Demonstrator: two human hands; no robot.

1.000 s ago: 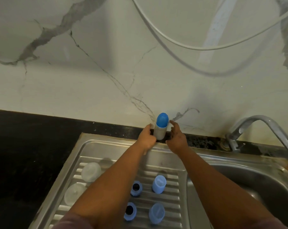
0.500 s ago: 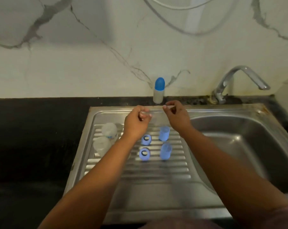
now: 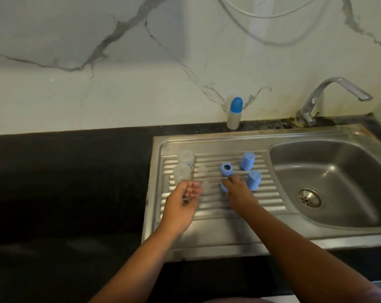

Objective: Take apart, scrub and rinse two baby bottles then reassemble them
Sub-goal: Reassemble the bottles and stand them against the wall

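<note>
We have the bottle parts laid out on the ribbed draining board (image 3: 209, 217) in the middle of the frame, likely so that they drip and stay sorted for reassembly. Two clear bottle bodies (image 3: 183, 166) sit at its upper left, touching each other. To their right lie two blue collar rings; the upper ring (image 3: 226, 169) shows its dark hole, and the lower ring (image 3: 223, 187) is half hidden under our right hand (image 3: 240, 191). Two blue caps (image 3: 250, 170) stand mouth down just right of the rings, near the basin (image 3: 329, 184).

Our right hand reaches onto the lower ring, fingers bent over it; whether they actually grip it we cannot tell. Our left hand (image 3: 182, 204) hovers at the board's left edge with fingers (image 3: 194, 191) curled narrowly, seemingly around something small and clear, perhaps a teat, though it is too blurred to be sure. Another pale, clear piece (image 3: 206, 185) lies just beside those fingers.

A grey bottle with a blue top (image 3: 234, 113) stands upright at the wall, on the dark surface (image 3: 65, 182), out of the way. The tap (image 3: 336, 92) sits at upper right, no water visible.
</note>
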